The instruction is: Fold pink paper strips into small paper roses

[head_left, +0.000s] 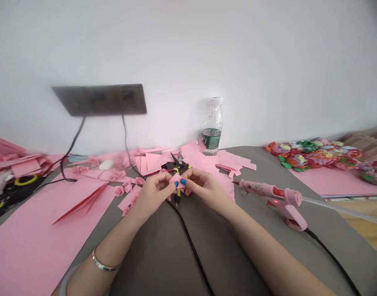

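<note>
A small folded piece of pink paper (176, 181) is pinched between the fingertips of my left hand (153, 193) and my right hand (203, 189), above the grey table top (207, 246). Just behind my fingers lie black metal snips with yellow handles (178, 164), partly hidden by my hands, on a loose pile of cut pink paper (154, 162). Small pink paper rosettes (123, 189) sit to the left of my left hand. A pink hot glue gun (277, 197) lies to the right of my right hand, with a long glue stick in it.
A clear plastic water bottle (212, 127) stands against the white wall, below a dark wall socket panel (99, 100) with black cables. A large pink sheet (43, 234) lies at the left. Colourful paper flowers (311, 154) are heaped at the right. A black cord crosses the table.
</note>
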`<state>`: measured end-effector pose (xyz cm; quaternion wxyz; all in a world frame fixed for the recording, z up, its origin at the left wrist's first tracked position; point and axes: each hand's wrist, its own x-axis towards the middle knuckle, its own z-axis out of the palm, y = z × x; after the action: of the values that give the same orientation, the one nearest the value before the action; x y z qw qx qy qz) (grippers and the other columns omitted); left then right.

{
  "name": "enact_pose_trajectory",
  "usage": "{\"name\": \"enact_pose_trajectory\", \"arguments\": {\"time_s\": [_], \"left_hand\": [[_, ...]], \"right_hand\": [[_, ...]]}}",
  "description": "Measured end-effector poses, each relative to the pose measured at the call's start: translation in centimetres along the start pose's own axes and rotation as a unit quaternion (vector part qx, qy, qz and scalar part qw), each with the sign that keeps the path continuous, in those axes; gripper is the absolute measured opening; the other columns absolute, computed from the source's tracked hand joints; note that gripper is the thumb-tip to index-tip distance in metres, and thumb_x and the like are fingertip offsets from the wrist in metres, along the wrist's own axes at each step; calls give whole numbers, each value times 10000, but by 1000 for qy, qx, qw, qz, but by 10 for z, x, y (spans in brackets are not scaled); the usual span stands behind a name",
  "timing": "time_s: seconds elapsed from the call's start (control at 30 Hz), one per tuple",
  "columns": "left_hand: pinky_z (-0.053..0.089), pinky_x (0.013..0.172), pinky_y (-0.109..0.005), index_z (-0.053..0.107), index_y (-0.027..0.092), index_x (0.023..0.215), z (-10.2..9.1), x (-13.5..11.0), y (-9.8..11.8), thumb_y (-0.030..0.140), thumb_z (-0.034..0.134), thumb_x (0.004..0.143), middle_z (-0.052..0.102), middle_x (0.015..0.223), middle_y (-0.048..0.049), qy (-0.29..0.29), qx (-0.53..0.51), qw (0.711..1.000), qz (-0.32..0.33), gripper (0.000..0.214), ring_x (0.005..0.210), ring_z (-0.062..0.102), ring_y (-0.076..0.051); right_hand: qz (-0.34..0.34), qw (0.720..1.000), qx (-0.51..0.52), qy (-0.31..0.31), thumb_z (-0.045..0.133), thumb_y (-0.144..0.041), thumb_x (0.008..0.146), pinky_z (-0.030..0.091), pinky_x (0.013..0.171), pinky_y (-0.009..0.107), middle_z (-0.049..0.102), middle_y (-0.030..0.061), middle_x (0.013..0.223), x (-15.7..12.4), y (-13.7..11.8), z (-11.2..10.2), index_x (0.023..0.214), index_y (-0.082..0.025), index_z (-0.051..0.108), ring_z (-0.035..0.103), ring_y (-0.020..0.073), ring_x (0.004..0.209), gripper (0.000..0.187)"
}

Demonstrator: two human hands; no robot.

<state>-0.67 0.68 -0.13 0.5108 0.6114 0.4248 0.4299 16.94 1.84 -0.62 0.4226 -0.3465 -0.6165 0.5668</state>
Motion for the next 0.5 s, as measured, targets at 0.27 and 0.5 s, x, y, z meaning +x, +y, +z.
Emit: {"name": "enact_pose_trajectory", "arguments": {"time_s": [0.27,0.5], "left_hand": [[403,550,-215,593,155,687,-1,1,0,378,662,842,536,658,22,17,-16,1000,9,279,602,488,-94],[501,569,-230,710,187,951,-2,2,-7,399,710,805,665,891,-33,62,-75,995,-5,258,711,625,-132]], "right_hand": [[15,1000,24,-4,656,-468,841,452,622,253,622,19,750,-1,-2,-2,832,-174,627,571,129,670,296],[-6,997,49,63,692,-458,808,441,600,251,599,-10,661,1,0,-2,790,-183,616,570,128,631,287]]}}
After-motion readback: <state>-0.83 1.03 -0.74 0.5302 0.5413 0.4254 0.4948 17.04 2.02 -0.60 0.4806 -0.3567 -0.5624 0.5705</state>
